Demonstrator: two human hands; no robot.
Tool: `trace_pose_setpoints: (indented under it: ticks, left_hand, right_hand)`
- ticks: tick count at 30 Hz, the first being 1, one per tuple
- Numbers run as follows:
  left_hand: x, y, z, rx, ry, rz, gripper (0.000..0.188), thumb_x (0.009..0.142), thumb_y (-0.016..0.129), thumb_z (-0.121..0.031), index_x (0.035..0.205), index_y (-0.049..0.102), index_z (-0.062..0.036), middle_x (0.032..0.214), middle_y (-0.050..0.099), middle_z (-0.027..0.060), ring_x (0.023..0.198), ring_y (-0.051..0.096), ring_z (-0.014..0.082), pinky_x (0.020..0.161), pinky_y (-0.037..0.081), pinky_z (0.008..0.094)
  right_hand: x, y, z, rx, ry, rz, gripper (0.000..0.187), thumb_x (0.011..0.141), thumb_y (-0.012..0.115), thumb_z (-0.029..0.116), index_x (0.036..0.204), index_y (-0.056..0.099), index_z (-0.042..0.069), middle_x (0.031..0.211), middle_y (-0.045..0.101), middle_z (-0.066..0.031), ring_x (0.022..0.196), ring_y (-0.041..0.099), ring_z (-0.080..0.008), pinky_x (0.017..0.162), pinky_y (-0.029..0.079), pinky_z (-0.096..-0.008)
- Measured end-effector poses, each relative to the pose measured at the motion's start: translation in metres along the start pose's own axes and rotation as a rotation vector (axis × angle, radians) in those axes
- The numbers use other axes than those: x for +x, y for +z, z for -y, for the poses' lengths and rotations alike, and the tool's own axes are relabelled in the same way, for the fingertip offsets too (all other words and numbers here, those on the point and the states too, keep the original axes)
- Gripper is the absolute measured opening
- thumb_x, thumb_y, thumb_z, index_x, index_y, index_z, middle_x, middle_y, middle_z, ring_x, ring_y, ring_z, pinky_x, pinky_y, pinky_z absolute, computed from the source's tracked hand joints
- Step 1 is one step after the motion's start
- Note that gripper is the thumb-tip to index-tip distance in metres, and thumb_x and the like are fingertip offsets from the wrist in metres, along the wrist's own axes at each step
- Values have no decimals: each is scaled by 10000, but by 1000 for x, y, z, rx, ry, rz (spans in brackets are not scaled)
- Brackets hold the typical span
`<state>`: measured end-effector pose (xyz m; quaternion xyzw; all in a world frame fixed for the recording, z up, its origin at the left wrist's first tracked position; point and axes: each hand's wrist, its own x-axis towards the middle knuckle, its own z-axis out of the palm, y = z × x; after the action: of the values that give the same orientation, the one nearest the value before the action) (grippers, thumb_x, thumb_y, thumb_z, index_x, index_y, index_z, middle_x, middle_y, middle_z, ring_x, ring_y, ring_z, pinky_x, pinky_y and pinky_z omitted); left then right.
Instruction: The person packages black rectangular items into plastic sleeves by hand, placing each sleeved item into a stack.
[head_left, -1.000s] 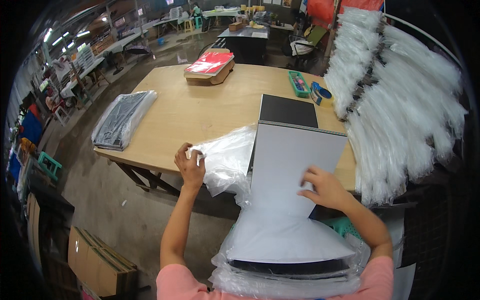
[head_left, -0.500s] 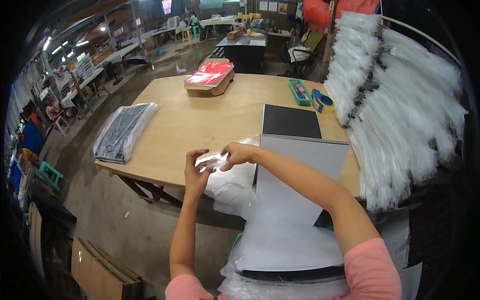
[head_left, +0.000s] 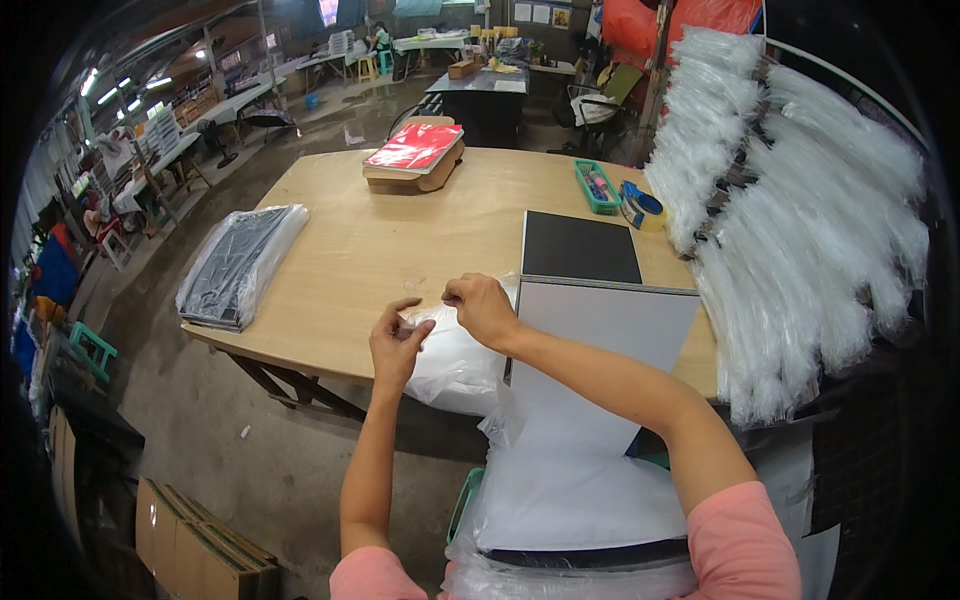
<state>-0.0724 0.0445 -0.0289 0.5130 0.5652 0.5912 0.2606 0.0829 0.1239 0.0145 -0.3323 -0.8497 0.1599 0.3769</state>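
Observation:
A clear plastic bag [head_left: 455, 365] puffs up at the table's front edge, whitish and crinkled. My left hand [head_left: 396, 345] pinches its left edge between thumb and fingers. Slightly higher and to the right, my right hand [head_left: 485, 310] is closed, its fingertips pinched at the bag's far edge. Just right of the bag, under my right forearm, a large white-grey board [head_left: 600, 330] lies partly over a black board [head_left: 582, 245]. Nearer to me is a stack of plastic-wrapped white sheets [head_left: 580, 495] with a black edge.
Wrapped dark boards [head_left: 240, 265] lie at the table's left corner. Farther back sit a red-covered stack [head_left: 415, 150], a green basket [head_left: 597, 187] and a tape roll [head_left: 642, 205]. Piled clear plastic bags [head_left: 810, 240] fill the right side. Flat cardboard [head_left: 200, 540] stands on the floor at left.
My hands have spread a little farther apart, the right one moving up and to the right. The bag between them has gone from bunched and flat to puffed up.

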Motion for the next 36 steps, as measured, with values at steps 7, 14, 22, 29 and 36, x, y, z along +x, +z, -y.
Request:
trace_pose_setpoints:
  ticks: [7,14,22,29,36]
  left_hand:
    - [-21,7,11,-274,-342,860,381,908,566,-413,973,620,-40,864,614,-7,785,526,83,711,470,276]
    - [-81,-43,-87,-1028,-125,1132,478,892,600,-408,1145,577,-3,1028,624,109,1009,543,200,896,440,347]
    - [-105,39,-101,-1059,93,1367,421,948,439,-463,868,615,-89,851,557,55,765,541,170,703,453,401]
    - [-90,64,-127,-1888,-116,900,226,876,547,-289,871,554,-63,764,508,28,603,507,135,570,424,301]
    - [-68,84,-113,48,121,341,336,742,692,-58,1062,591,-70,707,516,56,585,515,145,496,408,279]
  right_hand:
    - [-15,12,0,157,66,135,154,844,544,132,877,574,-16,817,610,-187,793,589,-311,719,462,-399]
    - [-77,-136,45,968,17,2007,207,854,668,203,882,685,-2,851,660,-131,763,644,-247,801,473,-443]
    - [-191,-234,-19,1463,80,968,230,840,637,68,990,638,-106,703,630,-170,604,609,-215,564,489,-325]
    - [-249,-232,9,1731,40,563,228,761,740,220,810,715,-2,832,654,-172,738,597,-273,603,465,-376]
    - [-263,-247,-25,495,671,-568,112,672,515,-79,760,581,-58,727,543,-81,593,502,-112,495,420,-233]
